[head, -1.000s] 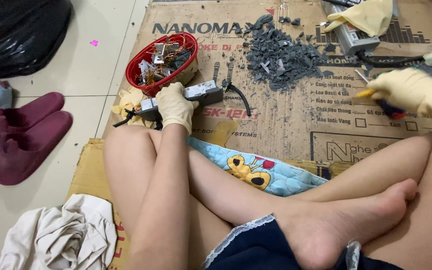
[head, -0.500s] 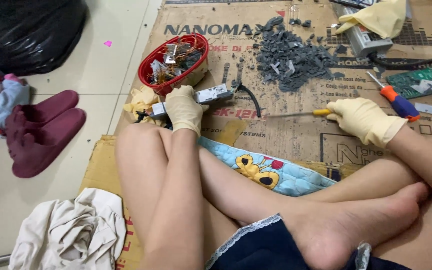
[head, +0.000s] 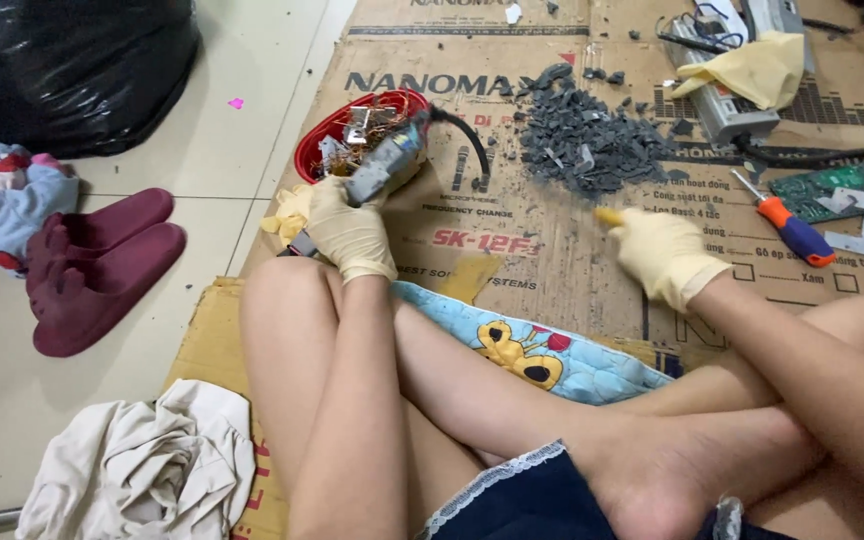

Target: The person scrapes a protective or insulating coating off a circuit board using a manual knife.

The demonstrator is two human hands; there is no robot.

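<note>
Gripping a grey power adapter [head: 384, 168] in a closed fist, the left hand [head: 350, 232] lifts it over the red basket [head: 320, 150] at 11 o'clock. The right hand [head: 664, 252] is curled around a yellow tool handle [head: 609, 215], its tip blurred. The adapter looks rigid and fairly heavy; its black cord [head: 472, 150] dangles, so holding the casing's middle seems safest. Grey plastic shards [head: 592, 140] lie at 12 o'clock on the cardboard [head: 552, 280].

Bowl [head: 324, 140] sits left of the chip pile [head: 587, 140]; screwdriver [head: 790, 228] lies right.
</note>
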